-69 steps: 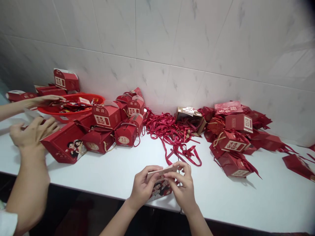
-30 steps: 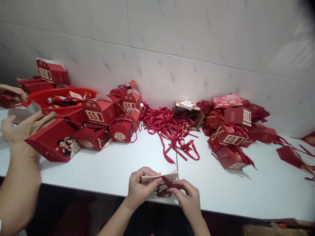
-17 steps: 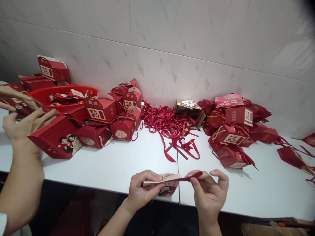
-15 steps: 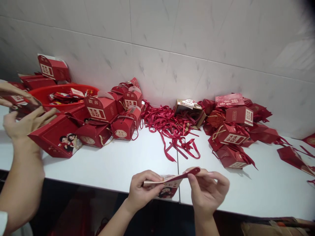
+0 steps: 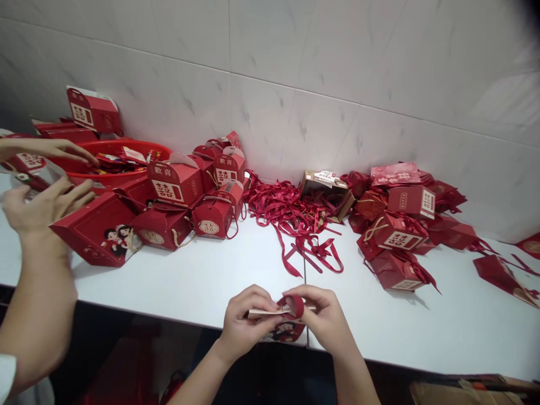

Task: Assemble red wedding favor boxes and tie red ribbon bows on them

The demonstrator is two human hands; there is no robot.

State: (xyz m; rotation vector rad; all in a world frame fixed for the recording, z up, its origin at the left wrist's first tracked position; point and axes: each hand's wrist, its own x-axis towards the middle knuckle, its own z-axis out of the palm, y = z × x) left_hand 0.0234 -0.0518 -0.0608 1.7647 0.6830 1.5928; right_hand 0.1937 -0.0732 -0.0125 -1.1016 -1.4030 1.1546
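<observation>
Folded box, flat, pale on top, cartoon couple printed on the red underside, poised over the front edge of the worktop. Pinched in left hand fingers; red ribbon looped against it, gripped by right hand fingers. Beyond, loose ribbon heap.

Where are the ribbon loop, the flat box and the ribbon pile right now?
ribbon loop (image 5: pixel 295 299): head view, top of its curl.
flat box (image 5: pixel 287 332): head view, printed lower face.
ribbon pile (image 5: pixel 291 211): head view, middle of the tangle.
</observation>
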